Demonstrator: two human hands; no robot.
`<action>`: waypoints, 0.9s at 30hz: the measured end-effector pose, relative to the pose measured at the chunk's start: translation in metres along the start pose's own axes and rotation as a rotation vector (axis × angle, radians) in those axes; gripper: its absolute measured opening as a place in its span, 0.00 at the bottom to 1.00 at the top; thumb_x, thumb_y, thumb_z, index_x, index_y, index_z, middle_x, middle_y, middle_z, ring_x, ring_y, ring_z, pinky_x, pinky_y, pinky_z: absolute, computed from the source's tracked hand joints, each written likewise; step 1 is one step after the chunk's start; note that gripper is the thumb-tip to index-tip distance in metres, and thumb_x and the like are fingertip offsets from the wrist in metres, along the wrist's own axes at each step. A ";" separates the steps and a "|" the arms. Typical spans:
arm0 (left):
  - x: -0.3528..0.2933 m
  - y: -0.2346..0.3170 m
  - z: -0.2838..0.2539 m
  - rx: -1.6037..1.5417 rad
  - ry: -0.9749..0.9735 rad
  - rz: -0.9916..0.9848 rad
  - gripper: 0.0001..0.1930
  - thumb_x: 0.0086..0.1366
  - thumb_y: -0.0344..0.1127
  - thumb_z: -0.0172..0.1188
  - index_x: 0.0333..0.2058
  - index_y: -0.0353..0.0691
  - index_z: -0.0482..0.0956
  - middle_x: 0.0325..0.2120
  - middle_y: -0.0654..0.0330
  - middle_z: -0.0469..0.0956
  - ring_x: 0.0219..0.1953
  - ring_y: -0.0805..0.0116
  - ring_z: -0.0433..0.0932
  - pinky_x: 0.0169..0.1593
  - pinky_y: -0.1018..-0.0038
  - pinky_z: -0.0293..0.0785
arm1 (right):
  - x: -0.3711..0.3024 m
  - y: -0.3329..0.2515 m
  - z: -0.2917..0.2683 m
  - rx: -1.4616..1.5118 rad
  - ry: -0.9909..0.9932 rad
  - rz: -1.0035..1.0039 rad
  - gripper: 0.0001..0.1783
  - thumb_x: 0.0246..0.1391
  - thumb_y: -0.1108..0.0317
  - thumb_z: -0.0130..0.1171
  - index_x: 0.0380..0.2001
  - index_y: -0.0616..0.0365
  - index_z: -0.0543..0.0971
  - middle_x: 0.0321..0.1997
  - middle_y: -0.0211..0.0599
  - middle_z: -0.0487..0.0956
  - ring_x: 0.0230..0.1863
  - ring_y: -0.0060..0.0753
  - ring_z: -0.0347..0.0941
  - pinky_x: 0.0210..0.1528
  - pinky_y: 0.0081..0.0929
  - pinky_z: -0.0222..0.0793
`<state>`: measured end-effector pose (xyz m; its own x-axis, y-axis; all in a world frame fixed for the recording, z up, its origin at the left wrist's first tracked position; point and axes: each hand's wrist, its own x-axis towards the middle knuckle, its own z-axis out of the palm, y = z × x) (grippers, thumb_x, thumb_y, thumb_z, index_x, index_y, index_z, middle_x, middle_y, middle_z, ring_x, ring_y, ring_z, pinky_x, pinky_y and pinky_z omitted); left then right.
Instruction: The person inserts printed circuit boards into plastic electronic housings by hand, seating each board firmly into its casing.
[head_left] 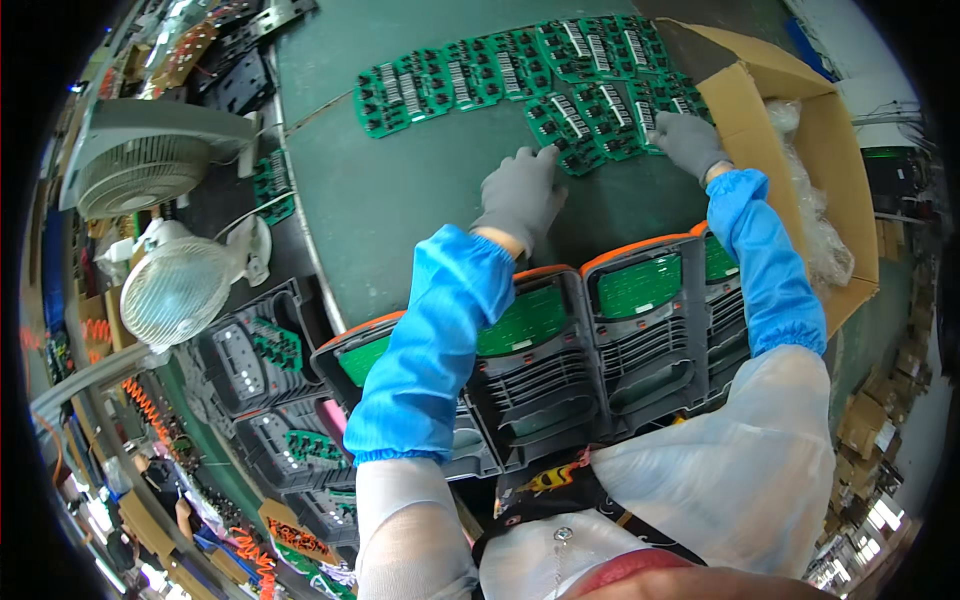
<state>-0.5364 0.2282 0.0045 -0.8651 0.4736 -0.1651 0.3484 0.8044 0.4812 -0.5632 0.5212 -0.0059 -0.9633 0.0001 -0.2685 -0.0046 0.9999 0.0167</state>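
My left hand (520,195), in a grey glove, is at the lower left corner of a row of green circuit boards (560,122), its fingertips at the board's edge and its fingers partly extended. At the right end of that row my right hand (690,145), gloved the same way, has its fingers bent over the edge of a circuit board (648,100). The boards lie flat, with dark parts and white display strips facing up. Behind them is another row of similar boards (465,75).
Grey plastic housings (540,400) with orange rims and green panels stand along the near table edge. An open cardboard box (745,120) with clear wrap sits at right. A fan (145,170), a round lamp (175,290) and more housings (240,360) are at left.
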 end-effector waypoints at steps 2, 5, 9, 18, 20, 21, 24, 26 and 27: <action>0.027 0.010 0.021 0.039 -0.009 -0.041 0.24 0.57 0.45 0.59 0.52 0.47 0.72 0.41 0.53 0.75 0.43 0.53 0.77 0.44 0.58 0.75 | -0.008 -0.019 -0.004 0.000 -0.021 -0.042 0.20 0.56 0.48 0.51 0.34 0.55 0.77 0.34 0.45 0.80 0.39 0.52 0.76 0.40 0.46 0.70; 0.050 0.014 0.037 0.072 0.016 -0.157 0.19 0.58 0.46 0.59 0.46 0.46 0.78 0.37 0.54 0.78 0.40 0.53 0.79 0.41 0.58 0.76 | -0.006 -0.055 -0.005 -0.023 -0.044 -0.096 0.24 0.56 0.43 0.50 0.33 0.55 0.77 0.32 0.44 0.80 0.38 0.50 0.77 0.38 0.45 0.71; 0.063 0.004 0.062 0.110 -0.079 -0.164 0.13 0.58 0.46 0.56 0.32 0.45 0.84 0.31 0.56 0.81 0.36 0.53 0.81 0.38 0.58 0.77 | 0.007 -0.068 0.020 -0.101 -0.072 -0.119 0.22 0.57 0.46 0.50 0.31 0.55 0.78 0.29 0.43 0.80 0.35 0.50 0.78 0.36 0.45 0.72; -0.033 -0.079 -0.016 -0.095 0.307 -0.142 0.12 0.55 0.42 0.57 0.21 0.43 0.81 0.24 0.53 0.78 0.28 0.52 0.79 0.32 0.61 0.75 | -0.014 -0.109 -0.006 -0.010 -0.009 -0.358 0.17 0.56 0.52 0.52 0.26 0.53 0.78 0.25 0.43 0.79 0.31 0.48 0.77 0.31 0.44 0.71; -0.057 -0.120 -0.041 -0.071 0.420 -0.179 0.14 0.56 0.44 0.57 0.20 0.41 0.79 0.22 0.52 0.75 0.27 0.51 0.77 0.31 0.60 0.73 | -0.014 -0.151 -0.018 0.025 0.102 -0.536 0.16 0.55 0.52 0.54 0.24 0.51 0.78 0.23 0.40 0.79 0.28 0.46 0.78 0.28 0.43 0.71; -0.065 -0.142 -0.053 0.000 0.445 -0.250 0.14 0.57 0.44 0.57 0.20 0.41 0.80 0.23 0.52 0.76 0.28 0.51 0.77 0.32 0.60 0.73 | -0.006 -0.179 -0.021 0.061 0.133 -0.580 0.16 0.54 0.52 0.55 0.23 0.51 0.78 0.23 0.39 0.79 0.27 0.45 0.78 0.26 0.43 0.71; -0.067 -0.194 -0.083 0.203 0.550 -0.431 0.15 0.58 0.45 0.55 0.22 0.40 0.80 0.26 0.52 0.77 0.30 0.50 0.77 0.34 0.60 0.73 | 0.034 -0.275 -0.031 0.151 0.264 -0.706 0.13 0.52 0.55 0.57 0.23 0.51 0.79 0.22 0.37 0.79 0.26 0.42 0.79 0.23 0.43 0.71; -0.057 -0.230 -0.089 0.271 0.558 -0.560 0.17 0.59 0.48 0.53 0.24 0.41 0.80 0.28 0.52 0.78 0.32 0.50 0.78 0.36 0.58 0.73 | 0.069 -0.342 -0.025 0.222 0.361 -0.782 0.09 0.50 0.62 0.56 0.26 0.52 0.82 0.24 0.39 0.81 0.27 0.42 0.80 0.24 0.42 0.73; -0.047 -0.239 -0.091 0.298 0.541 -0.630 0.17 0.58 0.48 0.53 0.24 0.41 0.81 0.28 0.52 0.79 0.33 0.50 0.78 0.37 0.58 0.74 | 0.088 -0.370 -0.022 0.211 0.335 -0.757 0.08 0.50 0.64 0.55 0.28 0.52 0.83 0.26 0.40 0.82 0.29 0.43 0.81 0.26 0.42 0.74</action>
<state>-0.6119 -0.0195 -0.0243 -0.9540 -0.2635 0.1426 -0.2367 0.9546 0.1807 -0.6527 0.1504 -0.0143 -0.7492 -0.6414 0.1651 -0.6613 0.7103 -0.2413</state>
